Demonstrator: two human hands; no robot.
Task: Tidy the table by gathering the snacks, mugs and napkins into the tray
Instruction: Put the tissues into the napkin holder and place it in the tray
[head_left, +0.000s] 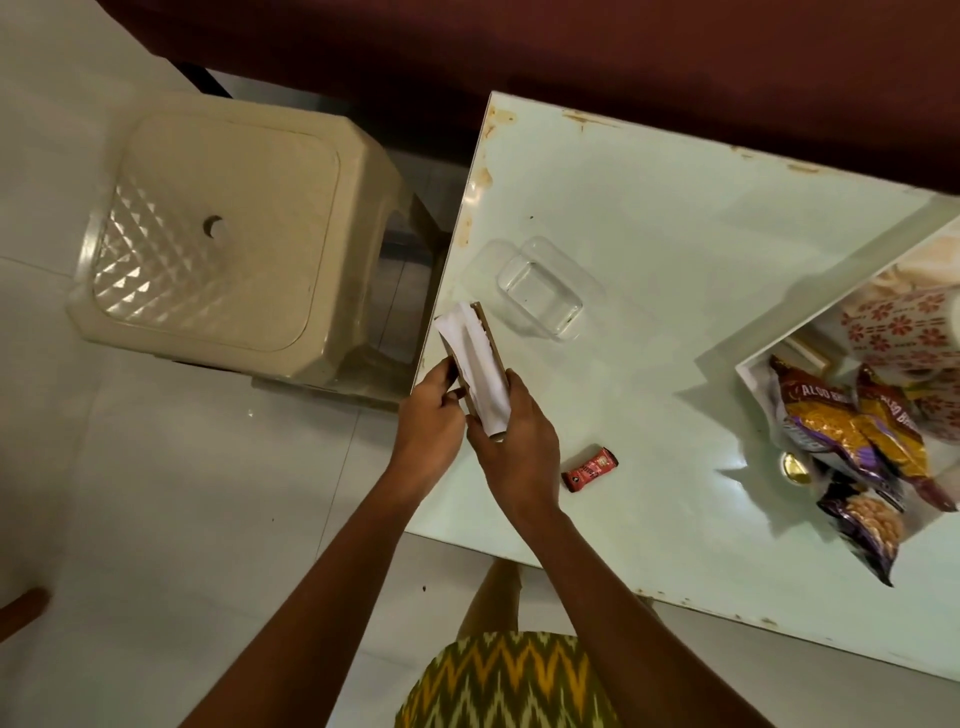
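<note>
Head view: both hands, left hand (431, 418) and right hand (519, 447), are curled around white napkins (475, 358) pressed against a flat brown holder (491, 338), right at the left edge of the surface (675, 234). The napkins look loose, so a slack grip could let sheets slide off past that edge to the floor, beside the beige stool (223, 234). A clear container (540, 299) sits near the bundle, and a small red snack bar (590, 469) lies towards the front edge. The tray (750, 379) at the right edge already holds snack packets (831, 426) and a patterned mug (898, 327). That crowding leaves little room, and a careless drop-in could push the packets over the rim.
</note>
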